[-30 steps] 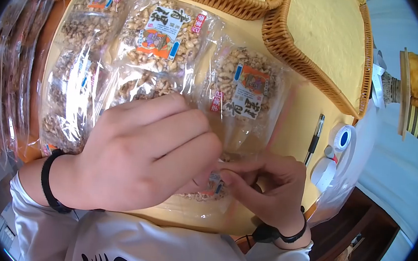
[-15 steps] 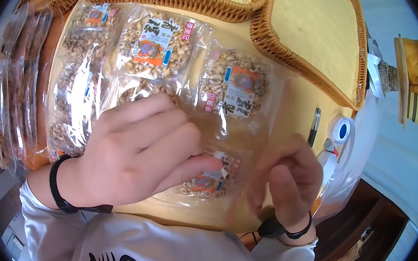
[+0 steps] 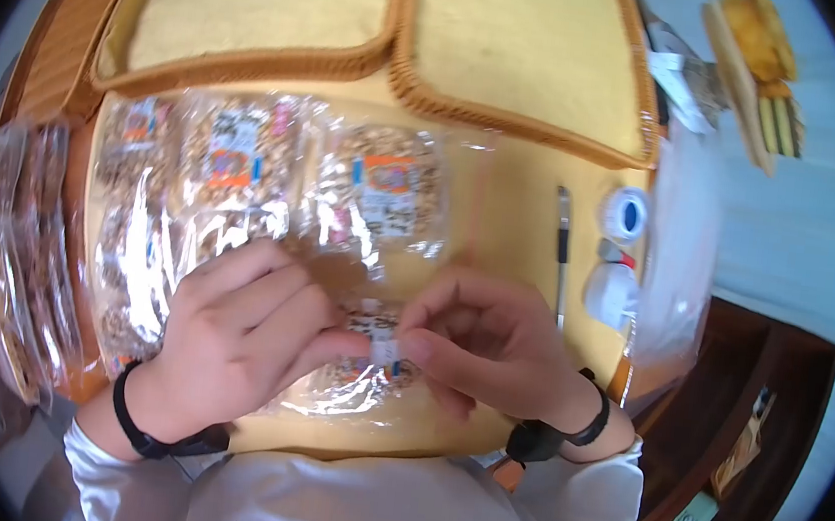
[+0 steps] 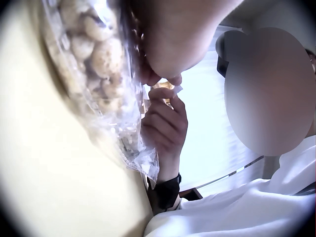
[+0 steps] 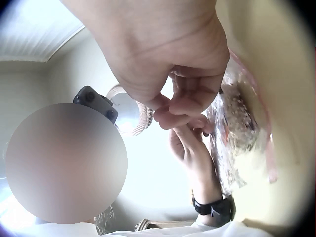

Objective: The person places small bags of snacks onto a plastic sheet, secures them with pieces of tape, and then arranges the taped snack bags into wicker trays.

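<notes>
Right hand [image 3: 495, 343] now returning beside left hand [image 3: 245, 329]. Left fingers curling, right thumb and forefinger nearly meeting; can't tell what's clamped. One packet [image 3: 366, 381] lying beneath both. Two lined baskets [image 3: 255, 66] sitting ahead; one pen [image 3: 563, 239] lying rightward. Yellow bench [image 3: 515, 185] supporting; brown shelf [image 3: 764, 364] standing beyond right wrist.

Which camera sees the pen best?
The head view does. The whole pen lies in plain sight on the yellow table, beside a round white thing with a blue middle. The left wrist view and the right wrist view don't show any of the pen.
</notes>
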`<state>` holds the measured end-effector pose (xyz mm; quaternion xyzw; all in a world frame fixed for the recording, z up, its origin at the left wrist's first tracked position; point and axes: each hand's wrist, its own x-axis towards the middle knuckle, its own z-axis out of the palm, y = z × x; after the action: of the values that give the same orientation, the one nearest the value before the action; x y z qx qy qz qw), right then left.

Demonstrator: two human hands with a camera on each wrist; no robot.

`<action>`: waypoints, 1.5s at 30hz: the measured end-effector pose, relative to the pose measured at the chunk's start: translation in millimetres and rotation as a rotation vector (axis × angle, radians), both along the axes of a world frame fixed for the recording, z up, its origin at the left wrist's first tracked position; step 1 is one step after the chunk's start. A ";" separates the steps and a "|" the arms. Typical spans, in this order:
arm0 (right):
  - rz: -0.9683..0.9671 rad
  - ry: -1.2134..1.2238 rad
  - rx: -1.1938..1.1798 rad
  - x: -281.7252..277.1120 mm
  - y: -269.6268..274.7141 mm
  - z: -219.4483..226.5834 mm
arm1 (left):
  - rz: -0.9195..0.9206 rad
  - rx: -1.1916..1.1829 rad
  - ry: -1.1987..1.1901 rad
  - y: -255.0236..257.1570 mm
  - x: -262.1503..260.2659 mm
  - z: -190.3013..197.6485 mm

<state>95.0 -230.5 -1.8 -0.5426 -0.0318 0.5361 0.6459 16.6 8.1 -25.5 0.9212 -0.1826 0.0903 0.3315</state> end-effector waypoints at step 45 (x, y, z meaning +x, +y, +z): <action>-0.231 -0.846 -0.925 191.2 -151.8 4.1 | 0.103 -0.084 0.056 -4.1 -3.3 4.1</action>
<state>286.2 -382.3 2.3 -0.9302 0.0092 0.1606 0.3298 13.3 3.9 -21.3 0.9169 -0.1217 0.0887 0.3696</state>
